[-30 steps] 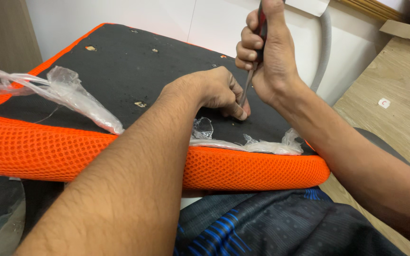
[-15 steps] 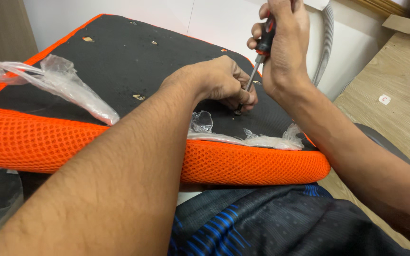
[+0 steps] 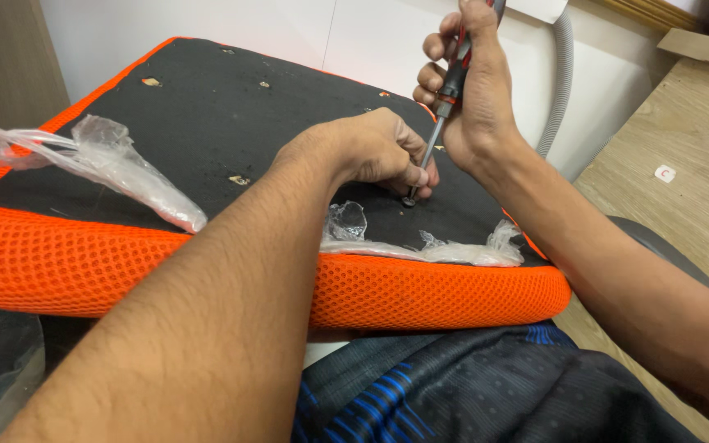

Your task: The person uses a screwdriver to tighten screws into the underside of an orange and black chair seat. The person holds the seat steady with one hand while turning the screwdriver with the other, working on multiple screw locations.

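An upturned seat cushion lies across the person's lap, its underside a flat black fibrous panel dotted with small holes, its rounded edge wrapped in bright orange honeycomb mesh. Near the cushion's right front corner the right hand is clenched in a fist around the red and black handle of a screwdriver, the thin steel shaft slanting down to the black panel. The tip sits on a small round metal screw set in the panel. The left hand rests curled on the panel just beside the shaft, its fingertips pressed together at the screw, touching the tip area. Crumpled clear plastic wrap trails over the cushion's left edge, and more of it bunches along the front edge below the screw. Behind the cushion's right side a grey ribbed hose runs down a white wall. To the right of the cushion is a pale wooden board. Below the cushion's front edge shows dark cloth with blue stripes
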